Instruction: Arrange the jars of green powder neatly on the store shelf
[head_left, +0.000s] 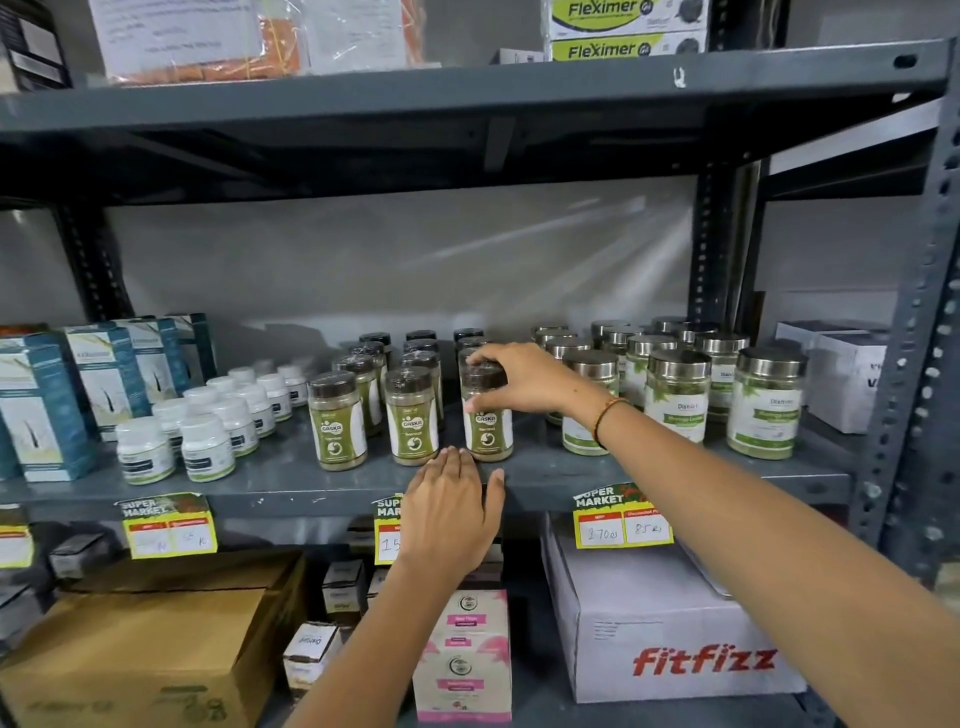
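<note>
Jars of green powder with dark brown lids stand in three rows on the grey metal shelf (291, 475). The front jars are the left one (336, 422), the middle one (412, 419) and the right one (487, 423). My right hand (524, 379) grips the lid and upper part of the right front jar, which stands upright on the shelf. My left hand (451, 512) hovers flat at the shelf's front edge just below the middle and right jars, fingers together, holding nothing. More jars stretch back behind each front jar.
Wider steel-lidded jars of green powder (675, 395) crowd the shelf to the right. Small white bottles (205, 447) and teal boxes (47, 410) stand to the left. Below are a brown carton (145, 649), a pink box (462, 654) and a white Fitfizz box (670, 639).
</note>
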